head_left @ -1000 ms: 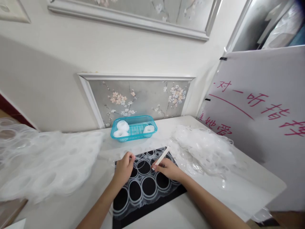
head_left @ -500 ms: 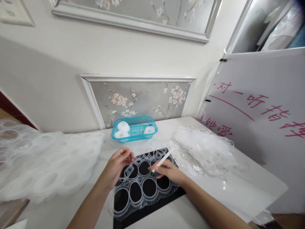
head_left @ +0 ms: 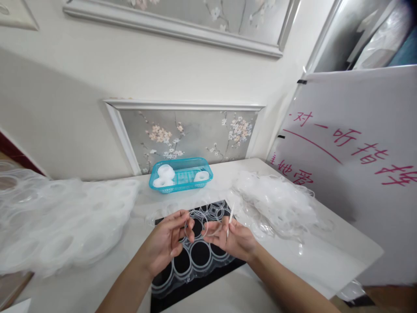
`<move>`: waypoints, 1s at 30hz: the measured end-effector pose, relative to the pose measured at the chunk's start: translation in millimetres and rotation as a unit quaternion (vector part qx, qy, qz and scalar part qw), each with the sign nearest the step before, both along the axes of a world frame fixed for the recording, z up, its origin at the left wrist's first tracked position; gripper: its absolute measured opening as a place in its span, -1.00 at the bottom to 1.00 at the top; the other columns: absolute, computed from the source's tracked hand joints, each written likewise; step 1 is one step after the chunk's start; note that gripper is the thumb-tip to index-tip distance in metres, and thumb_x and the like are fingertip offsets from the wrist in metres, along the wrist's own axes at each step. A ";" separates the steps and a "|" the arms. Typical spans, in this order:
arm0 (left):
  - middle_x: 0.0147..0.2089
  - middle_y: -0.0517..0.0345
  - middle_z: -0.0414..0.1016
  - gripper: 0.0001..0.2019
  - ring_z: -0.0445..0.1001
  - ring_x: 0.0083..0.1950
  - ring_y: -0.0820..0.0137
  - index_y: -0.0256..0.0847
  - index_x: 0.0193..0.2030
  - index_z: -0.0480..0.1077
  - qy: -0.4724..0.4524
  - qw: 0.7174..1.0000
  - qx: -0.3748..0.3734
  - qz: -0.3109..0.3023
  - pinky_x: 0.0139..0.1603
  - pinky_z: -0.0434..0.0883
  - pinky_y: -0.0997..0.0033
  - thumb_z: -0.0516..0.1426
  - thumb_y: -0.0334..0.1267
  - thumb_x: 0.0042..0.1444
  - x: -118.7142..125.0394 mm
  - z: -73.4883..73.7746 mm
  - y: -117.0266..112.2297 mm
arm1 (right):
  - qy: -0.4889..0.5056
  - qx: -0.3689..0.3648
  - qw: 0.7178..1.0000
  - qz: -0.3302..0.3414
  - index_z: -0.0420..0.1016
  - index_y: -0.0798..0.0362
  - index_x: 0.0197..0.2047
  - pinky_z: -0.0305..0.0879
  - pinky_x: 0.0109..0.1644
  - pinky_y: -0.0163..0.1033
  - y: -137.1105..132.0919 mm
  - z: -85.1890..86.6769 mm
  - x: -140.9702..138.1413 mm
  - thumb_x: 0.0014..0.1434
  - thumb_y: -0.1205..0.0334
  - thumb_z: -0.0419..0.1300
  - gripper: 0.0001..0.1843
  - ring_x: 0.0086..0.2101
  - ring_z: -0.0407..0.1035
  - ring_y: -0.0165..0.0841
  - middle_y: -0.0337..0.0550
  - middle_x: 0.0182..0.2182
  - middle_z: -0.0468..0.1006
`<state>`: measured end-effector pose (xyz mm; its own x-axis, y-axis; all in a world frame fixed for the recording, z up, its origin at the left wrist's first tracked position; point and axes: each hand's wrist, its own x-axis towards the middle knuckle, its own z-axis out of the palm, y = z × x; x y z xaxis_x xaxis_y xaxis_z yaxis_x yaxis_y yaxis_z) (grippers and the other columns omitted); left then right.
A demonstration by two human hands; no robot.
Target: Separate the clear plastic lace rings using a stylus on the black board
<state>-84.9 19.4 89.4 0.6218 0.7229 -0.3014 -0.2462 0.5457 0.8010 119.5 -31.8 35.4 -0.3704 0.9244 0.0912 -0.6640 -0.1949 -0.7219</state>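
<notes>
My left hand [head_left: 166,243] pinches a thin clear plastic ring [head_left: 206,221] between thumb and fingers, above the work surface. Facing it, my right hand [head_left: 237,240] holds a slim white stick [head_left: 231,217], nearly upright, between thumb and fingers. Its fingertips are at the ring's right side; whether they touch it I cannot tell. Below both hands a clear plastic sheet with round cutouts [head_left: 194,274] lies on a black mat [head_left: 166,302]. My hands cover part of the sheet.
Behind the mat stands a blue basket [head_left: 182,188] with white ring stacks [head_left: 165,174] inside. Translucent perforated sheets [head_left: 74,217] are piled left on the white table [head_left: 339,256]. To the right lies a heap of clear plastic scraps [head_left: 276,204]. A whiteboard [head_left: 358,208] borders the right side.
My left hand has moved right, and the clear ring now shows between both hands. My right hand has turned, bringing the white stick from slanted to nearly upright. The view has shifted slightly.
</notes>
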 end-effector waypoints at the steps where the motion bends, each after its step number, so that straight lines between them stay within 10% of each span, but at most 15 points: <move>1: -0.36 0.23 0.34 -0.85 0.46 -0.44 0.51 -0.21 -0.30 0.27 -0.002 1.000 0.002 -0.002 -0.81 0.12 0.74 0.19 -0.26 0.08 0.8 1.2 -2.9 | -0.005 -0.002 1.000 -0.005 0.36 0.02 -0.49 0.13 0.13 0.08 0.0 -0.4 1.7 -0.10 -0.03 0.36 -0.65 -0.05 0.40 -0.14 -0.11 -0.10 0.54; 11: -0.21 0.11 0.38 -0.82 0.50 -0.23 0.33 -0.18 -0.27 0.32 0.058 0.996 0.073 -0.009 -0.76 0.26 0.68 0.16 -0.13 0.09 12.0 1.1 -15.2 | -0.049 -0.006 0.992 -0.113 0.33 -0.03 -0.50 0.24 -0.02 -0.07 0.3 -4.9 1.4 -0.08 -0.07 0.28 -0.68 -0.28 0.41 -0.24 -0.17 -0.50 0.51; 15: 0.07 -0.02 0.38 -0.69 0.37 0.12 0.18 -0.15 -0.07 0.36 0.199 0.961 0.193 0.009 -0.29 0.51 0.41 0.12 -0.04 0.11 19.5 -22.4 -12.8 | -0.035 -0.045 0.975 -0.213 0.35 -0.05 -0.42 0.24 0.02 -0.05 11.4 -7.4 10.6 0.01 -0.02 0.20 -0.77 -0.24 0.42 -0.22 -0.20 -0.52 0.48; 18: 0.21 -0.05 0.32 -0.54 0.26 0.24 0.13 -0.11 0.13 0.30 0.291 0.895 0.326 -0.093 0.16 0.30 0.08 0.08 0.02 0.13 22.7 -47.4 -18.8 | -0.066 -0.052 0.970 -0.227 0.36 -0.05 -0.35 0.30 -0.05 -0.08 20.2 -7.7 24.3 0.08 -0.02 0.14 -0.77 -0.19 0.44 -0.23 -0.15 -0.30 0.55; 23: 0.37 -0.20 -0.08 -0.28 -0.10 0.38 0.04 -0.28 0.31 0.10 0.399 0.693 0.539 -0.263 0.32 -0.01 -0.05 0.12 0.04 0.08 27.5 -72.3 -34.9 | -0.195 -0.001 0.961 -0.196 0.42 -0.01 -0.26 0.25 -0.47 -0.31 29.6 -9.7 37.7 0.11 -0.09 0.12 -0.68 -0.42 0.45 -0.36 -0.11 -0.12 0.52; 30: 0.32 -0.29 0.01 -0.34 0.01 0.35 0.07 -0.39 0.27 0.16 0.471 0.586 0.591 -0.291 0.32 0.06 0.05 0.13 -0.04 0.11 36.1 -64.8 -34.4 | -0.577 0.093 0.788 -0.194 0.50 0.09 -0.39 0.21 -0.55 -0.32 35.4 -40.6 18.5 0.14 0.01 0.14 -0.69 -0.67 0.31 -0.42 -0.18 -0.57 0.48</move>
